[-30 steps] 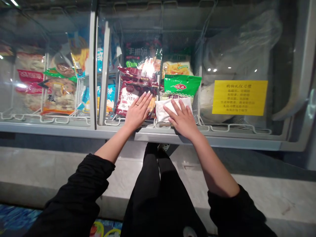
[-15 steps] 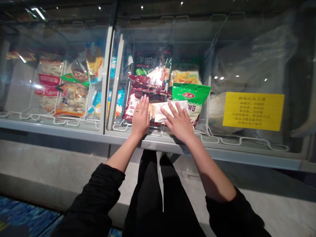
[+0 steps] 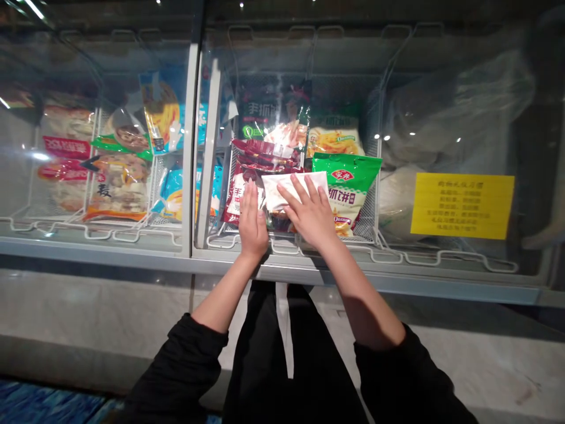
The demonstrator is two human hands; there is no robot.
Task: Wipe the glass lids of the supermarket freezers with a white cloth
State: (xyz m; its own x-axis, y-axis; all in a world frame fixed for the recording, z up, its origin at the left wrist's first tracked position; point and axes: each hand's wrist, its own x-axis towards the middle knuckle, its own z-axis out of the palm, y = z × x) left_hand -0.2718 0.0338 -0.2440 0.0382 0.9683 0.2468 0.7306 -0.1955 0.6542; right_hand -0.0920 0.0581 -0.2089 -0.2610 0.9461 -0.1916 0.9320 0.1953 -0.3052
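Note:
My right hand (image 3: 309, 213) lies flat with spread fingers on a folded white tissue (image 3: 276, 191), pressed against the glass lid of a chest freezer. The tissue reaches out to the left of the fingers. To its left, my left hand (image 3: 253, 227) rests on the glass near the front edge, fingers stretched out and held together, holding nothing. Beneath the glass, a dark red food bag (image 3: 236, 191) lies behind my left hand. A green and white food bag (image 3: 351, 188) shows just right of my right hand.
A silver frame (image 3: 192, 147) divides this lid from the left one, under which several frozen food bags (image 3: 117, 182) lie. On the right of the glass is a yellow sign (image 3: 463, 205). White wire baskets (image 3: 386, 250) stand inside. The freezer's grey front edge (image 3: 375, 281) runs before my legs.
My right hand has slid the tissue leftward over the glass, closer to my left hand. My left hand stays flat near the front, its fingers slightly lower. The view has shifted a little.

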